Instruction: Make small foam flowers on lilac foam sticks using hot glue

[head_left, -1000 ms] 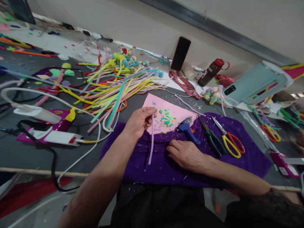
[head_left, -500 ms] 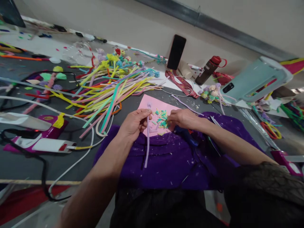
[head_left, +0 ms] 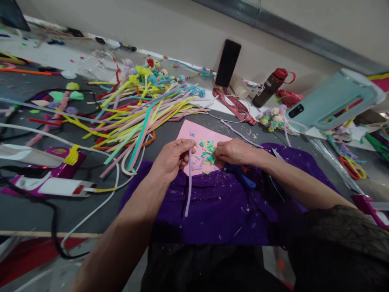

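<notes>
My left hand [head_left: 174,158] pinches a lilac pipe cleaner [head_left: 189,186] that hangs down over the purple cloth [head_left: 219,207]. Just above those fingers a small fuzzy lilac tuft [head_left: 192,134] shows. Under both hands lies a pink sheet [head_left: 187,127] strewn with short cut pieces [head_left: 208,152] in green, yellow and lilac. My right hand [head_left: 229,151] is closed at the right side of the pieces, fingertips down among them; whatever they grip is hidden. By the right wrist lies a blue-handled tool [head_left: 244,178], its far end partly covered.
A heap of coloured pipe cleaners [head_left: 152,115] spreads at the left, near a magenta-and-white glue gun [head_left: 48,174] with cables. Behind stand a phone [head_left: 227,63], a brown bottle [head_left: 269,88] and a mint-coloured container [head_left: 337,99]. Pipe-cleaner flowers [head_left: 273,119] lie at the right.
The camera view has shifted slightly. Both hands stay almost where they were, the left still pinching the lilac pipe cleaner and the right still at the cut pieces.
</notes>
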`<state>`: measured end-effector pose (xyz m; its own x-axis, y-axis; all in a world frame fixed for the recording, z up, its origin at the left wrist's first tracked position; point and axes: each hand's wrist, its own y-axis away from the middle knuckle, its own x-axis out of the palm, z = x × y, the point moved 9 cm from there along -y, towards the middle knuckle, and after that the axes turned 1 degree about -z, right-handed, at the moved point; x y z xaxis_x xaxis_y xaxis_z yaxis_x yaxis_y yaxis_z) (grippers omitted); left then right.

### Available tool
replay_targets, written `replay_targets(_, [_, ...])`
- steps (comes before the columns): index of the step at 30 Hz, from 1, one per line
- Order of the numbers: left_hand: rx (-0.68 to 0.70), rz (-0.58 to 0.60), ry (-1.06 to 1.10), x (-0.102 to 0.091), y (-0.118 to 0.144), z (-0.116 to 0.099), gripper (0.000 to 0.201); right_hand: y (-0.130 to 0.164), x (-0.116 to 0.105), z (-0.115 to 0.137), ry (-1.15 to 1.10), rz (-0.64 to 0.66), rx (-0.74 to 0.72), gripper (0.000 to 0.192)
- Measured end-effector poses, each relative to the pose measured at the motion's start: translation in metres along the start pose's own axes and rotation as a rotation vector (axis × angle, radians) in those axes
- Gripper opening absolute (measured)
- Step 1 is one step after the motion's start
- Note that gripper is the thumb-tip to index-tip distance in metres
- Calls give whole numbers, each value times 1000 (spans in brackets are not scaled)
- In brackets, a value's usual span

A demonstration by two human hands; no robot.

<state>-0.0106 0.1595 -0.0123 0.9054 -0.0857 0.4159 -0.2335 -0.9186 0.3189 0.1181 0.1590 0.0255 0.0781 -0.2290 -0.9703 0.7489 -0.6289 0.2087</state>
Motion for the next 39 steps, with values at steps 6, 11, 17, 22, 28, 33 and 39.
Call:
replay_targets(6, [21, -11, -1, 0, 2, -4, 19, 10, -14, -17, -342, -165, 114, 10])
replay_targets(11, [18, -4, -11, 2, 5, -2, 19, 21, -16, -23, -803, -311, 177, 17])
replay_targets(17, [-7, 18, -21, 7, 9, -1, 19, 25, -18, -22, -918, -413, 245, 17])
replay_targets(22, [-15, 13, -29, 8, 10, -1, 19, 27, -22, -28, -940, -501, 282, 11])
replay_targets(28, [-9, 21, -54, 9, 11, 1, 20, 31, -22, -36, -936, -537, 312, 8])
replay_targets(33, [-3, 40, -78, 11, 11, 2, 23, 31, -11, -39, -1072, -508, 367, 11])
replay_targets(39, [-21, 28, -66, 14, 13, 4, 24, 35, -8, -42, -1211, -547, 419, 20])
